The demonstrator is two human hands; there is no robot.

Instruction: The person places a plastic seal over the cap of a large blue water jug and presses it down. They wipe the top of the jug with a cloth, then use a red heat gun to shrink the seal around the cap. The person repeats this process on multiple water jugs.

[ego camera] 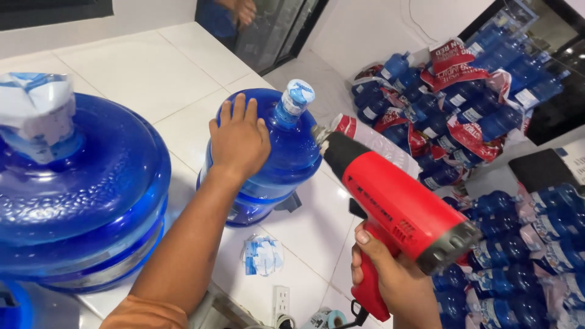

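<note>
Steadying the big translucent blue water jug (268, 158) on the white tiled worktop (140, 67), the left hand (239, 140) presses flat — the right hand's (390, 274) grip wraps a red heat gun (390, 195), nozzle at the jug's capped neck.

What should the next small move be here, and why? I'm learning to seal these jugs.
Probably swing the heat gun nozzle a little closer around the cap. The right hand aims it at the neck of the blue jug, with a gap between nozzle and cap, while the left hand rests on the shoulder, steadying it.
</note>
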